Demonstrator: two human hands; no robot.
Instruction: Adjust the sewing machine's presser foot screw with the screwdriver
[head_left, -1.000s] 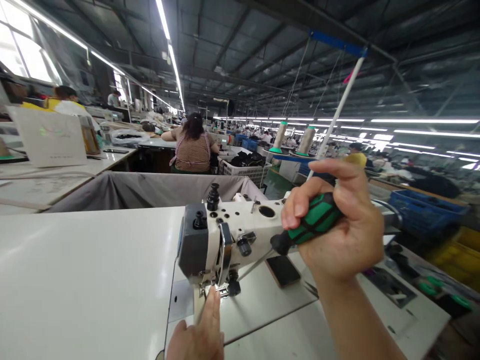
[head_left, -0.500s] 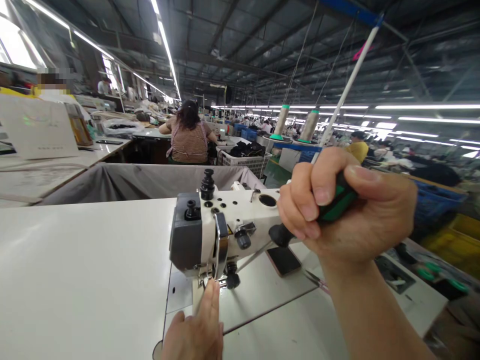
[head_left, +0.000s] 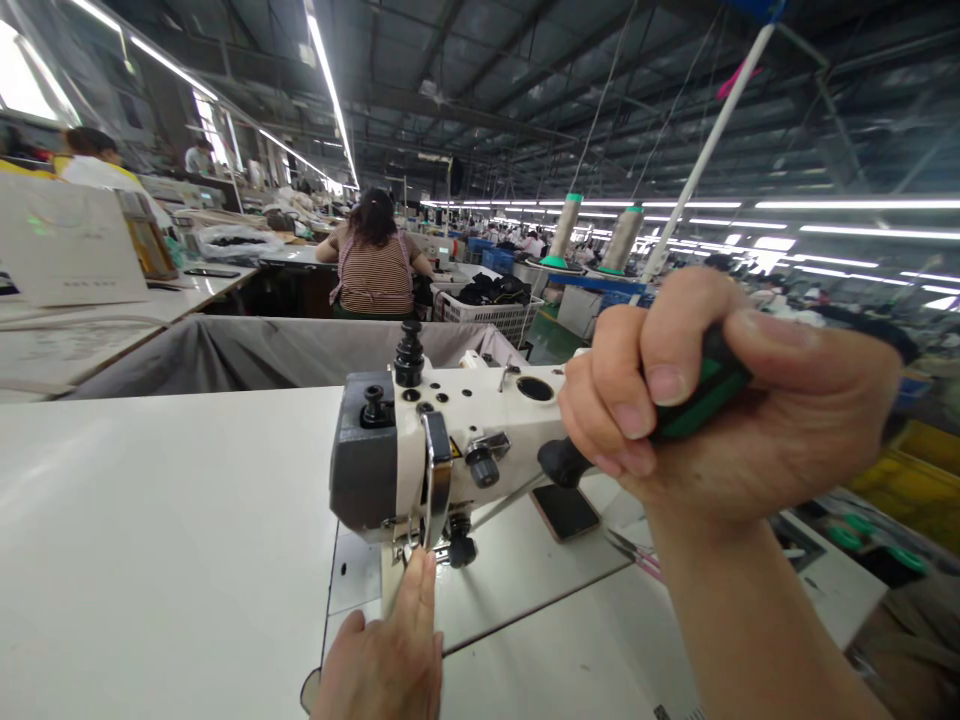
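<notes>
Right hand (head_left: 720,400) is fisted tight on the green screwdriver (head_left: 701,398), shaft angled down-left toward the needle area of the machine (head_left: 442,445) (tip hidden), while left hand (head_left: 386,660), fingers straight and holding nothing, rests a fingertip just under the foot, prob. steadying it on the tabletop (head_left: 150,540).

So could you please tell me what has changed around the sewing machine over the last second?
The right hand closed more tightly on the green-handled screwdriver, its fingers now hiding most of the handle, and looms larger and slightly higher. The left hand stayed with its fingertips under the sewing machine head, the screwdriver shaft still angled toward the needle area.
</notes>
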